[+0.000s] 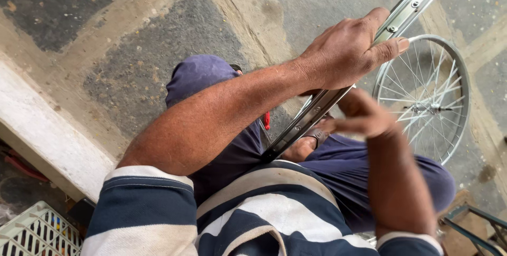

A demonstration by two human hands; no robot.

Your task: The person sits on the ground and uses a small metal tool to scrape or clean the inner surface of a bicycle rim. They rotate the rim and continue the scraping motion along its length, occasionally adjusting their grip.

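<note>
Left hand (348, 50) closed around bare metal rim (317, 111) at upper right, right hand (364, 116) loosely curled, fingertips touching the rim mid-frame.

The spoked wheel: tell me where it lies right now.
The spoked wheel lies flat on the stone floor at the right of the head view, just beyond the right hand and beside the bare rim.

No packages, labels, signs or screens.
</note>
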